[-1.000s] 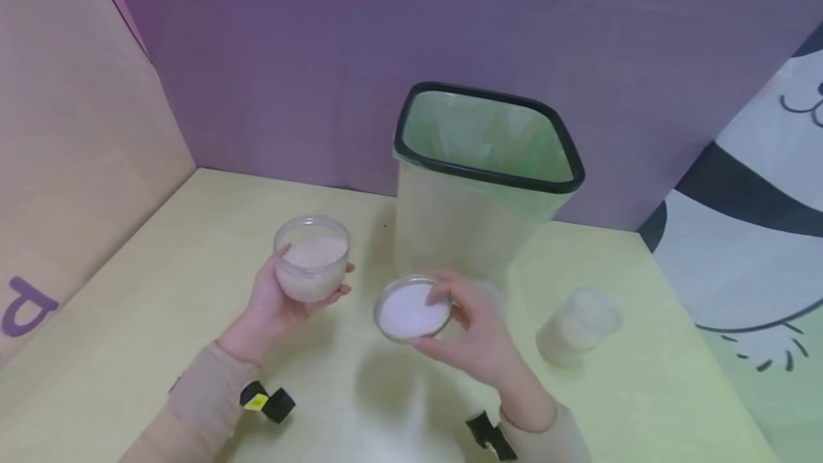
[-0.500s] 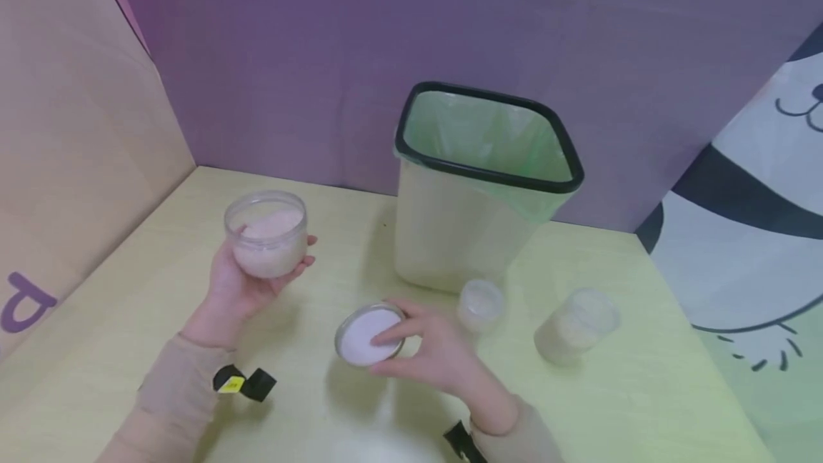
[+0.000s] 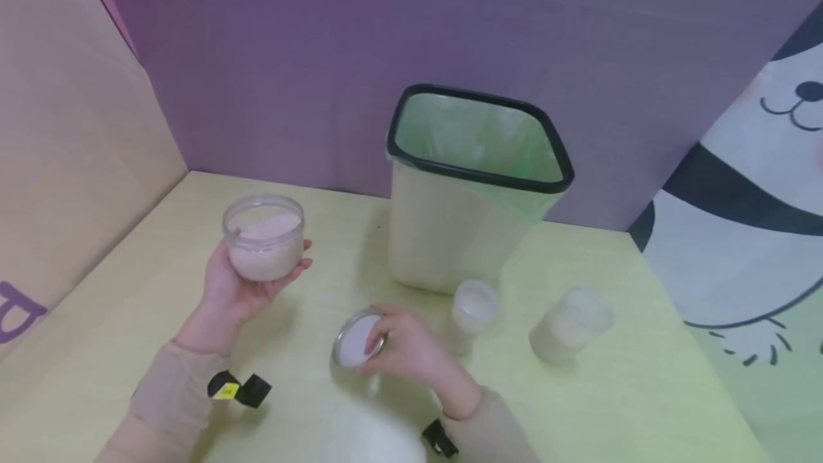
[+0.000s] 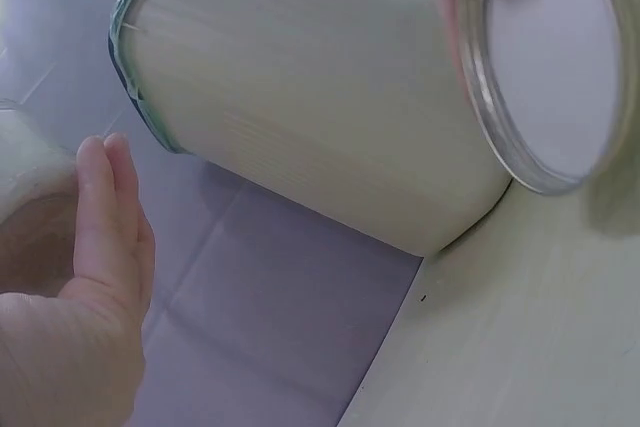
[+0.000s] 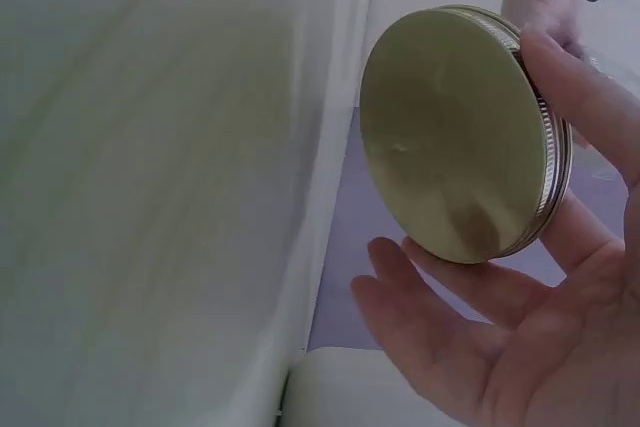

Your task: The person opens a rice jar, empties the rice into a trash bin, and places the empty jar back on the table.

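My left hand (image 3: 225, 291) grips a clear round jar (image 3: 266, 261) raised at the left, its mouth facing up and pale whitish contents inside. The thumb lies along the near side of the jar, and fingertips show on its right. In the left wrist view the hand's fingers (image 4: 105, 227) lie along the jar's side. Lower and to the right, my right hand (image 3: 411, 349) pinches a round metal lid (image 3: 352, 344) by its rim, white liner tilted up and left. The lid's gold outer face (image 5: 450, 137) shows in the right wrist view.
A pale waste bin (image 3: 444, 234) with a black rim and green liner bag stands at the back centre. Before it is a small clear container (image 3: 474, 306); a taller clear container (image 3: 572, 327) stands further right. A purple wall (image 3: 270, 77) closes off the back of the table.
The left hand has carried the jar left and slightly up, away from the lid. The right hand has moved left and lower with the lid, which now tilts more steeply.
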A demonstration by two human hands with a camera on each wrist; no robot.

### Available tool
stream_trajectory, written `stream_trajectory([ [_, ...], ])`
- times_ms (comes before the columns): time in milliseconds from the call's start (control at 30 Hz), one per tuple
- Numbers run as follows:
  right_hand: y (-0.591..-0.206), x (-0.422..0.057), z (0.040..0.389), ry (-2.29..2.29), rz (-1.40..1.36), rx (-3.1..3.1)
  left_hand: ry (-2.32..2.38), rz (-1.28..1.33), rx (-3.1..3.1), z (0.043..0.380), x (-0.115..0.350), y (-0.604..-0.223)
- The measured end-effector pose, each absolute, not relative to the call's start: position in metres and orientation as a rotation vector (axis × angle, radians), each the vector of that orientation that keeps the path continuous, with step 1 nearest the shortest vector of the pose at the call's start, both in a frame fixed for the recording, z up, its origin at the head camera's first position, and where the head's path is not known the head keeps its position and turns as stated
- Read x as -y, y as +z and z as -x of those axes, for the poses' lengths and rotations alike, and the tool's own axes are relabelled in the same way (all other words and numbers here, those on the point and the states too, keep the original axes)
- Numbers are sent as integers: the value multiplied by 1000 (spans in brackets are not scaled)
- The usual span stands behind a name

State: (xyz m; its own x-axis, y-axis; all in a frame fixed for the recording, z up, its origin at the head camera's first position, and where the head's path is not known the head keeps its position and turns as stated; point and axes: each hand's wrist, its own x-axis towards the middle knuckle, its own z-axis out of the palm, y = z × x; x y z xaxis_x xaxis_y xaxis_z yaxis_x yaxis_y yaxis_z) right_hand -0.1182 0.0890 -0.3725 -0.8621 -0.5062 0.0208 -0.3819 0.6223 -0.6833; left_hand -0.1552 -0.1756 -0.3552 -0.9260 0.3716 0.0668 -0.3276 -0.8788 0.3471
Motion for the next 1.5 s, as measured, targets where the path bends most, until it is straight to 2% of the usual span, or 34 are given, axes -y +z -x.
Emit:
stream_trajectory([
  [433, -374, -77, 123, -838, 610, -2667, 2698, -437, -366, 156, 174, -358],
  [933, -384, -62, 131, -448, 835, -2888, 2667, -486, -381, 156, 169, -358],
  [1200, -387, -56, 130, -372, 767, -2909, 2656, -501, -415, 155, 166, -357],
  [1500, -390, -53, 128, -502, 600, -2831, 2660, -464, -432, 156, 166, -357],
])
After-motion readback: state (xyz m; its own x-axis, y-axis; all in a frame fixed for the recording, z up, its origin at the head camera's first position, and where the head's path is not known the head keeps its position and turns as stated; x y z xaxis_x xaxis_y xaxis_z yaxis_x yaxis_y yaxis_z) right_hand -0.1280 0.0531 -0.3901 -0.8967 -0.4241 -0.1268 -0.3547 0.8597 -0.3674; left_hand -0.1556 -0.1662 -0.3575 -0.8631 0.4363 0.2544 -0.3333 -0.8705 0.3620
